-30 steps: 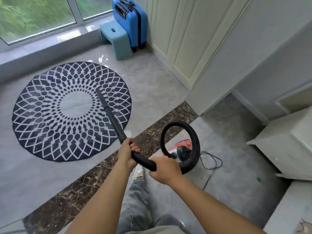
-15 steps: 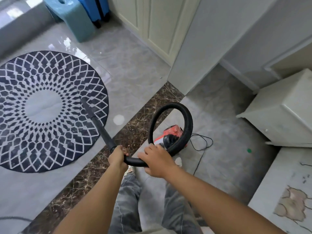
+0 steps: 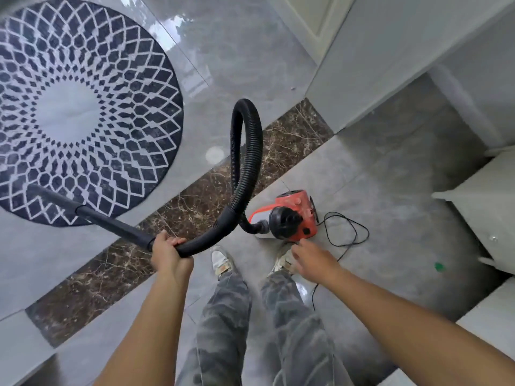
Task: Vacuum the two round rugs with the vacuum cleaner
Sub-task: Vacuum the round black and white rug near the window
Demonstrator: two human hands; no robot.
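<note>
Tiled floor | left hand grips hose | right hand loose-fingered, empty, beside vacuum cleaner

Single head cam, wide-angle, pitched steeply down/fwd over wearer's legs. Near field: left hand gripping hose, right hand. Farther: round rug upper-left, vacuum cleaner centre-right. Floor fills most of frame; edges bow.

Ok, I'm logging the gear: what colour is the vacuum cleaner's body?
Orange-red, with a black front cap; the vacuum cleaner shows best in the head view.
</note>
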